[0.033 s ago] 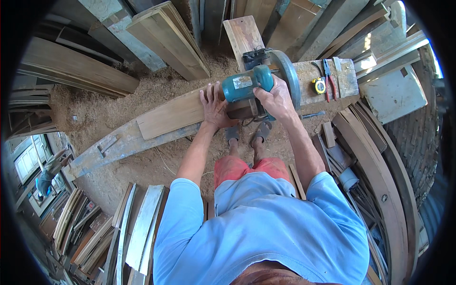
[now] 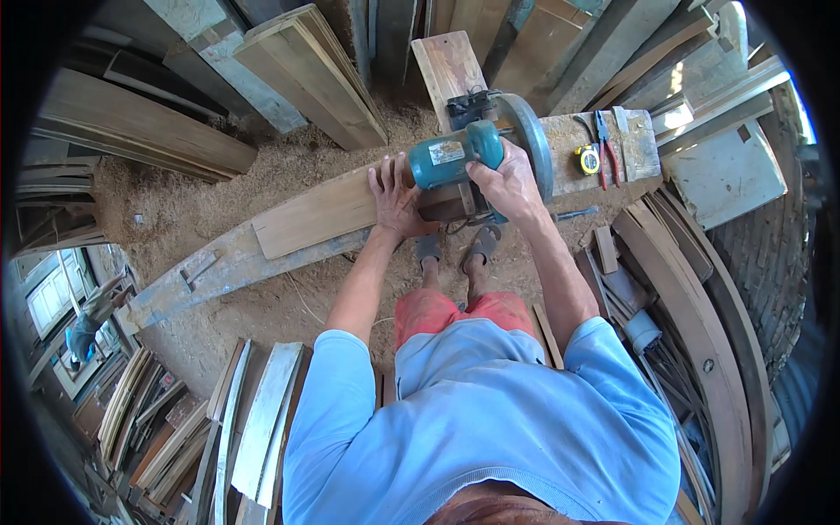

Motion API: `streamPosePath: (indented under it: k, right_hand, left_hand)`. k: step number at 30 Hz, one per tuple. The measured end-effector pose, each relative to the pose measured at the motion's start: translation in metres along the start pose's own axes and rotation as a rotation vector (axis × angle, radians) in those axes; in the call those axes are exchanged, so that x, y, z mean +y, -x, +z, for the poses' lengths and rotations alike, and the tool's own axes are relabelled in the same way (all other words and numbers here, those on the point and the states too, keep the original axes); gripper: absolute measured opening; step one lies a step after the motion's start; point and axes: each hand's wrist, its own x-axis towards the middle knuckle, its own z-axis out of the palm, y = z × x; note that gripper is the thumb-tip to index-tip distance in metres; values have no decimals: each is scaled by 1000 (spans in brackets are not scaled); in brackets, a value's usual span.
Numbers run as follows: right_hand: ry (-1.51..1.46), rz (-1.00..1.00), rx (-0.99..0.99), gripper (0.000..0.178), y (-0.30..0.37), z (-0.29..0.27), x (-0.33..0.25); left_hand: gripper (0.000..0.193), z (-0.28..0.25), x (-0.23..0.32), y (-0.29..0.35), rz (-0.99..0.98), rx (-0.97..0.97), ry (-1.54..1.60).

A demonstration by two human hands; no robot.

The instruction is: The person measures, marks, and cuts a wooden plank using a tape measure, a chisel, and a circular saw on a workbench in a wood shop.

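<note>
A teal circular saw (image 2: 442, 160) with a round grey blade guard (image 2: 523, 131) rests across a brown wooden board (image 2: 319, 213) on the workbench. Wrapped around the saw's rear handle, my right hand (image 2: 510, 184) is closed. My left hand (image 2: 398, 197) lies on the board just left of the saw's motor, its fingers spread and pressed to the wood. Under the saw, a paler wooden plank (image 2: 448, 66) runs crosswise and juts out beyond the bench's far side. The blade and the spot where it meets the wood are hidden by the saw body.
On the bench's right end lie a yellow tape measure (image 2: 587, 159) and red-handled pliers (image 2: 605, 150). A hammer (image 2: 199, 269) lies on its left part. Planks (image 2: 306, 74) lean at the back. Stacked boards (image 2: 700, 341) stand at right. Another person (image 2: 85, 337) is far left.
</note>
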Motion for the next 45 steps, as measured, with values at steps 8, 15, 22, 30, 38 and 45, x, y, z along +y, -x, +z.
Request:
streamPosePath:
  k: [8, 15, 22, 30, 38, 45]
  right_hand:
    - [71, -75, -10, 28, -18, -3, -18]
    - [130, -102, 57, 29, -42, -7, -16]
    - [136, -182, 153, 42, 70, -69, -20]
    - [-33, 242, 360, 44, 215, -122, 50]
    - [301, 486, 441, 35, 270, -134, 191]
    - [335, 673, 176, 43, 279, -131, 266]
  left_hand:
    - [113, 0, -2, 1, -3, -57, -54]
    - [121, -6, 3, 5, -2, -89, -105]
    - [122, -8, 6, -2, 7, -94, -138]
    - [136, 18, -8, 3, 139, 86, -65]
    - [123, 14, 14, 17, 100, -150, -111]
    - [95, 20, -10, 24, 168, -152, 23]
